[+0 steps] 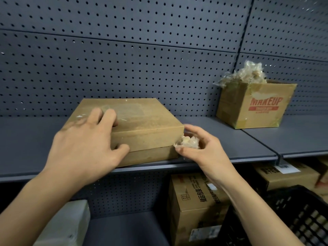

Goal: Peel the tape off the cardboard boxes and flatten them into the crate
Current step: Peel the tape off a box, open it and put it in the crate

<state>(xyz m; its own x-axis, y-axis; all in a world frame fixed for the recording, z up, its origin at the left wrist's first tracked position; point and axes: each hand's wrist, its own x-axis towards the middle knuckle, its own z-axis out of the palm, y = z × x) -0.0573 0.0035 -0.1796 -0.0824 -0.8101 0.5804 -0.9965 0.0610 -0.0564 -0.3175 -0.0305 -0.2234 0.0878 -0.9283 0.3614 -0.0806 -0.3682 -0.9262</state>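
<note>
Our left hand [83,142] grips the flat box [142,119] on the shelf [221,139], fingers on top, thumb on its front. Our right hand [204,148] pinches a tape wad [189,142] at the box's front-right corner. The crate [301,215] is down right of the box.

At centre frame I see the left hand [85,144] gripping the flat cardboard box [145,119] on the grey shelf [221,139], fingers on the lid, thumb on its front. The right hand [207,151] pinches a wad of tape [189,142] at the box's right front corner. An open box [255,107] holding crumpled tape [248,73] stands upper right, and a black crate [301,215] lower right
</note>
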